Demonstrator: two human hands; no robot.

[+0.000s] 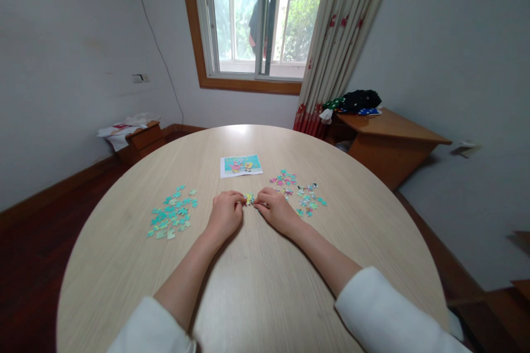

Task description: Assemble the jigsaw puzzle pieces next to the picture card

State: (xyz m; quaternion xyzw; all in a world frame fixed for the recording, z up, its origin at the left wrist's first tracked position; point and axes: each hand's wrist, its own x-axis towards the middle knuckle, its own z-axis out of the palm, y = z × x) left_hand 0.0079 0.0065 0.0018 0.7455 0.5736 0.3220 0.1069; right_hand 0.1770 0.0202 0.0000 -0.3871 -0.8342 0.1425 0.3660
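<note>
A small cluster of yellow and teal jigsaw puzzle pieces [248,199] lies on the table between my two hands. My left hand [227,210] is closed, its fingertips pinching the cluster's left edge. From the right, my right hand [275,208] pinches at the opposite edge, thumb and fingers together. My fingers cover parts of the pieces, so how they are joined cannot be made out. Just beyond lies a picture card [241,166] with a pink and a yellow cartoon figure on teal.
Loose teal puzzle pieces [171,212] spread on the left of the round table [248,298]. Pink and teal pieces [284,177] and mixed pieces [309,199] lie right. A wooden desk [389,127] with cloths stands back right, a small cabinet [144,140] back left.
</note>
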